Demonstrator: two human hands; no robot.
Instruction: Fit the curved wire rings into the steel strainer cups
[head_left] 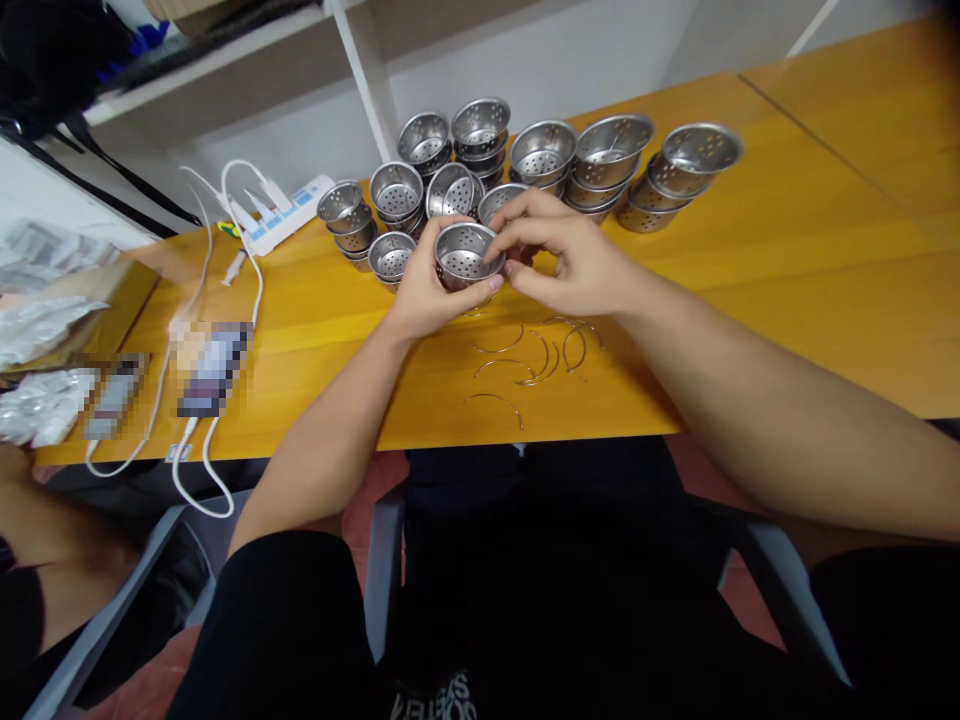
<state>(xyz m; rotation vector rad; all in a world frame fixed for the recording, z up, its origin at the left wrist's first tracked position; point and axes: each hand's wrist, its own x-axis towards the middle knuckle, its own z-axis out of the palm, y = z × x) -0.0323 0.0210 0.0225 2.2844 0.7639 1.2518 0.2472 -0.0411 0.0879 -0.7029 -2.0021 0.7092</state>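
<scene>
A small perforated metal cup (466, 258) rests in my left hand (429, 285), whose fingers and thumb wrap round its outside. It is held just above the table, its open top tipped toward me. At its right rim is my right hand (566, 255), thumb outside and a fingertip reaching inside, pinching the edge. Whether a thin wire is also between those fingers cannot be made out. Several curved thin wires (534, 360) lie loose on the wood below my hands. Just behind stand stacks of similar perforated cups (544, 150), partly hidden by my fingers.
A yellow wooden table (810, 250) spans the view. To the left are a white power strip (292, 215) with cables, a phone (215, 370) and another blurred device (116, 398). Plastic bags (45, 330) lie by a cardboard box (124, 310). Another person's arm (67, 560) shows at lower left.
</scene>
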